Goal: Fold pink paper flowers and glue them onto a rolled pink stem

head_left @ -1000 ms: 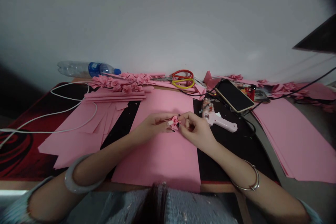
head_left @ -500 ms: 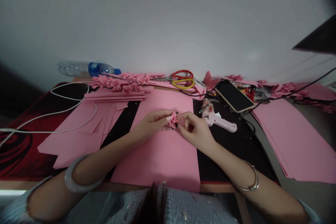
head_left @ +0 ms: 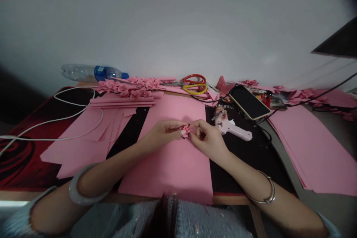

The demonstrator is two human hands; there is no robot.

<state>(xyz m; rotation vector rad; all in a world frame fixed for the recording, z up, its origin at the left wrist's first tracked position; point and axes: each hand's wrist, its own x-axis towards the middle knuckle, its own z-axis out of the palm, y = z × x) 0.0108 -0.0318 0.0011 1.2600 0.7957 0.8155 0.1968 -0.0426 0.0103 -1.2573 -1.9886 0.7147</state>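
A small folded pink paper flower [head_left: 185, 131] is pinched between my two hands over a large pink paper sheet [head_left: 170, 167]. My left hand [head_left: 163, 133] grips it from the left, thumb in front and fingers behind. From the right, the closed thumb and fingertips of my right hand [head_left: 205, 136] hold its edge. A white glue gun [head_left: 234, 130] lies just beyond my right hand. Rolled pink paper tubes [head_left: 122, 102] and a heap of finished paper flowers [head_left: 135, 86] sit behind my left hand.
Scissors [head_left: 195, 84] with red and yellow handles lie at the back, near a phone [head_left: 249, 102]. Pink sheets [head_left: 315, 152] are stacked on the right, cut pieces [head_left: 83, 148] on the left. A plastic bottle [head_left: 86, 73] lies by the wall; a white cable [head_left: 41, 140] loops at left.
The paper flower has turned slightly between my fingertips and looks more compact. My left fingers have shifted a little to the right around it; the right hand stays nearly in place.
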